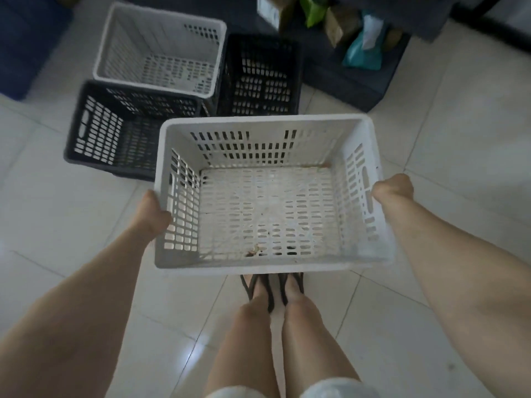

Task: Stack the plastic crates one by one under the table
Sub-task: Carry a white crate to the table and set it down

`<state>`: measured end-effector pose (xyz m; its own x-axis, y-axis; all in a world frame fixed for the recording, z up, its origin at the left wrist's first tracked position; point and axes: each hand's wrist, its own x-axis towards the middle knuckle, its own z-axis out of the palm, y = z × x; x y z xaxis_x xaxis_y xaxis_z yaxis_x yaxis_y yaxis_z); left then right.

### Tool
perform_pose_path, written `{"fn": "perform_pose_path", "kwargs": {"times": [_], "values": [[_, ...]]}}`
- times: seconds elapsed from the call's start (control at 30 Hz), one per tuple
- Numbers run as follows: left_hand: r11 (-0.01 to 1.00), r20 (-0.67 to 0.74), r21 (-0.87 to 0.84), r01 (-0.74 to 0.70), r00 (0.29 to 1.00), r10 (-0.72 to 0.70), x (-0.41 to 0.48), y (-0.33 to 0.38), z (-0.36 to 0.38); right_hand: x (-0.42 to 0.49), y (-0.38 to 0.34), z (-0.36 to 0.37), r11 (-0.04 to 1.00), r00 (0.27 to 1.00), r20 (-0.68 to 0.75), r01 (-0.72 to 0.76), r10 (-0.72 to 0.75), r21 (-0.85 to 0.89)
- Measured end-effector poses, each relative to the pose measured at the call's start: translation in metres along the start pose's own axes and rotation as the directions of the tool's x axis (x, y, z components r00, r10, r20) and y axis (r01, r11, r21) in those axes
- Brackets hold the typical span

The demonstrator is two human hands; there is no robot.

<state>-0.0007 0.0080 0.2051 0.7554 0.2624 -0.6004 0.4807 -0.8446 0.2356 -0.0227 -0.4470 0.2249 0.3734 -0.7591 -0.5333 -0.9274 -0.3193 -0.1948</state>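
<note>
Both hands, left hand (153, 214) and right hand (393, 188), hold the white crate (270, 262) by its two ends, up off the floor (459, 110)

White slotted crate (270, 196), black crates (115, 133)

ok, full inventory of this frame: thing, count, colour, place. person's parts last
held crate: 1, white, empty, carried above the floor in front of the person
white crate on floor: 1, white, far left, seems to sit higher than the black ones; what is under it I cannot tell
black crates: 2, one near left, one behind the held crate
floor: pale glossy tiles
dark low platform: 1, top right, holding bags and packets, green, teal, brown; count unclear
blue item: 1, top left corner, unclear
left hand: gripping the crate's left rim
right hand: gripping the right rim
legs: 2, bare, dark sandals, pale shorts
</note>
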Motion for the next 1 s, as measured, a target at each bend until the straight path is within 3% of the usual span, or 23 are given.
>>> {"fn": "perform_pose_path", "kwargs": {"times": [0.13, 0.4, 0.67, 0.83, 1.0], "values": [[0.949, 0.065, 0.246, -0.2, 0.98, 0.189, -0.011, 0.067, -0.068, -0.019, 0.007, -0.092, 0.994, 0.999, -0.054, 0.012, -0.006, 0.111], [0.795, 0.085, 0.446, -0.412, 0.903, 0.42, -0.049, 0.245, -0.102, 0.01, 0.063, -0.233, 0.93, 0.991, -0.105, -0.038, 0.082, 0.366], [0.659, 0.129, 0.527, -0.536, 0.817, 0.561, -0.091, 0.459, -0.027, 0.137, 0.153, -0.35, 0.829, 0.962, -0.117, -0.145, 0.245, 0.54], [0.56, 0.222, 0.579, -0.593, 0.776, 0.591, -0.116, 0.593, 0.048, 0.231, 0.218, -0.419, 0.82, 0.946, -0.146, -0.168, 0.291, 0.548], [0.525, 0.297, 0.572, -0.63, 0.756, 0.583, -0.131, 0.703, 0.101, 0.301, 0.252, -0.486, 0.856, 0.918, -0.2, -0.217, 0.343, 0.469]]}}
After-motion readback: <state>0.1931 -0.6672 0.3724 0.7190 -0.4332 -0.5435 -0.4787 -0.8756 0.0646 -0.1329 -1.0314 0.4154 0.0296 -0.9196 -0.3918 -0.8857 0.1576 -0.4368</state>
